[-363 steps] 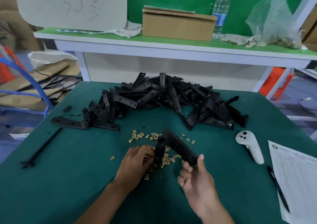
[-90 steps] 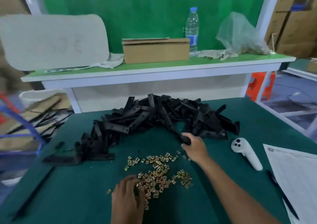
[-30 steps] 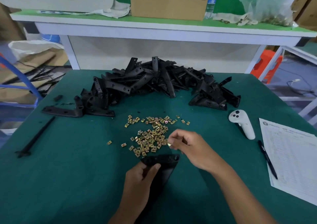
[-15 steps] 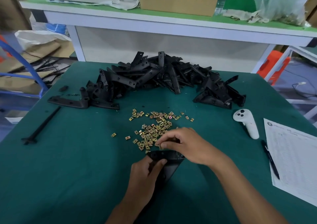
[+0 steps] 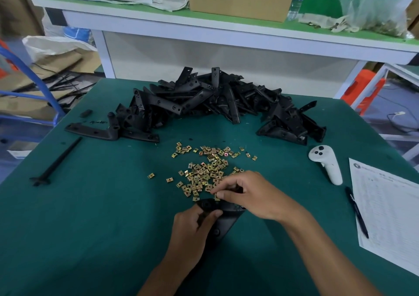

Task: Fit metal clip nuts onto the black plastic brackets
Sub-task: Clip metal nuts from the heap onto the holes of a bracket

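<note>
My left hand grips a black plastic bracket lying on the green table near the front. My right hand pinches a small brass clip nut at the bracket's top edge, fingers curled over it. Several loose clip nuts are scattered just beyond the hands. A large heap of black brackets lies across the far side of the table.
A white controller, a pen and a printed sheet lie at the right. A thin black rod lies at the left. Behind the table stands a shelf with a cardboard box.
My right hand has drawn back from the nut pile with a nut and come down onto the bracket's top edge. My left hand keeps hold of the bracket.
</note>
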{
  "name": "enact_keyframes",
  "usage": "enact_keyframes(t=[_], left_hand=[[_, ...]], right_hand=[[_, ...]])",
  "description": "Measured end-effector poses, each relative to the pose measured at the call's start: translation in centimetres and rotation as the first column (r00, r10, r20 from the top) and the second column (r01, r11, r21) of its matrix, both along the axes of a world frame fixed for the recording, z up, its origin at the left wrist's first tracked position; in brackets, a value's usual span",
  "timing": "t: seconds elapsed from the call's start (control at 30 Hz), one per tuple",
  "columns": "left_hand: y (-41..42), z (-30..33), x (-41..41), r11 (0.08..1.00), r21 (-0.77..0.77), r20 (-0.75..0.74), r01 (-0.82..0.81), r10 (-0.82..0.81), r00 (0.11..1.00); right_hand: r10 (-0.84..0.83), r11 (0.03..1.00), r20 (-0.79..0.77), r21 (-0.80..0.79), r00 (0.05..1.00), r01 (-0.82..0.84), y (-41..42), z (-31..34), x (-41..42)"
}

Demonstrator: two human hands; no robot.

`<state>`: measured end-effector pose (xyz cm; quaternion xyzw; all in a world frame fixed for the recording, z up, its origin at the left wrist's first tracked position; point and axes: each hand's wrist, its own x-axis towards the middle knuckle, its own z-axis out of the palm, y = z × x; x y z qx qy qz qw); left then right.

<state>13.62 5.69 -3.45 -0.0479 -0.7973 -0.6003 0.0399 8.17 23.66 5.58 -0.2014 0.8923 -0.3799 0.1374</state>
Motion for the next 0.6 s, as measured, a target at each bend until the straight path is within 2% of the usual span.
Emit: enact_keyframes(t=[0.3,0.43,0.53,0.6], left_hand=[[0.1,-0.2,-0.5,1.0,0.001,0.042,0.005,-0.005,0.999],[0.2,-0.4,-0.7,1.0,-0.03,0.024,0.001,0.0,1.0],[0.4,-0.1,-0.9,1.0,-0.029,0.006,-0.001,0.001,1.0],[0.4,0.0,-1.3,1.0,-0.024,0.013,-0.018,0.019,1.0]], right_hand=[[-0.052,0.998,-0.023,0.042,0.998,0.053,-0.4,-0.8,1.6],[-0.099,0.995,0.032,-0.01,0.995,0.1,-0.2,-1.6,1.7],[-0.074,0.989,0.162,-0.113,0.984,0.093,0.6,-2.0,1.0],[-0.105,0.987,0.118,-0.108,0.987,0.118,1.3,-2.8,0.2]])
